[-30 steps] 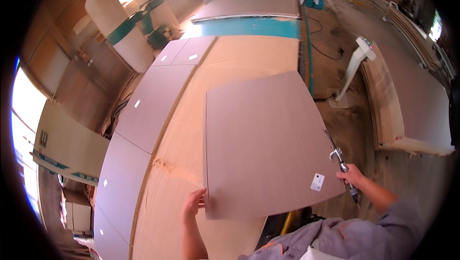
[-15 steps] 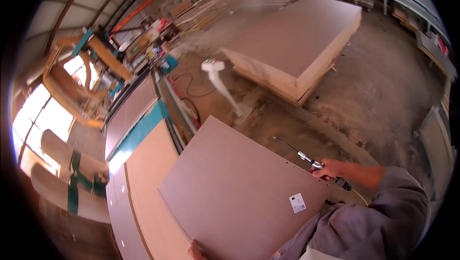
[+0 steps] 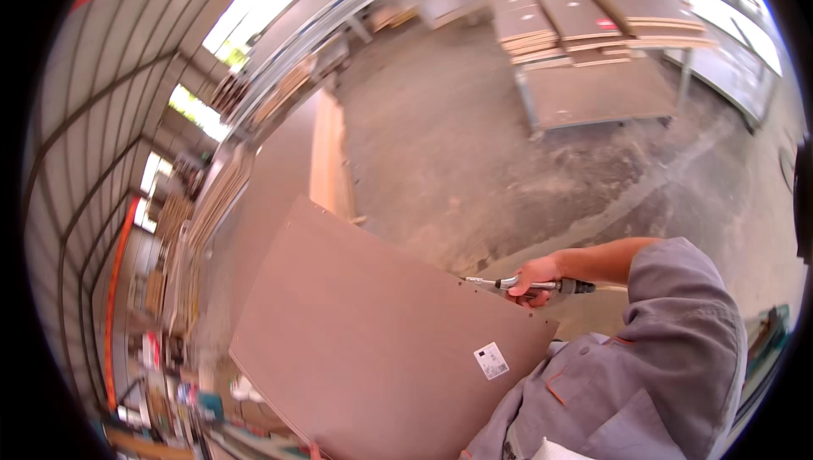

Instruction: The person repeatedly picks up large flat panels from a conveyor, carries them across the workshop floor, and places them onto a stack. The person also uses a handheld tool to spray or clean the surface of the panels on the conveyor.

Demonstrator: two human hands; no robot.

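My right hand (image 3: 535,275) is wrapped round an air blow gun (image 3: 506,283), whose thin nozzle points left over the edge of a brown panel (image 3: 373,333). Small dark holes run along that edge, close to the nozzle. A white label (image 3: 491,361) sits on the panel near my body. At the panel's lower left edge only a bit of my left hand (image 3: 315,451) shows, gripping the board; the rest is out of the picture. The panel is held in front of me, tilted.
Beyond the panel's far side is a large stack of boards (image 3: 326,155). A cart (image 3: 593,91) with piled brown panels stands at the far right, next to a metal table (image 3: 728,53). More boards lean along the left (image 3: 216,197). Concrete floor (image 3: 423,121) lies between.
My view has swung to the right, and the panel has turned with me away from the machine. The blow gun's nozzle has come down to the panel's holed edge.
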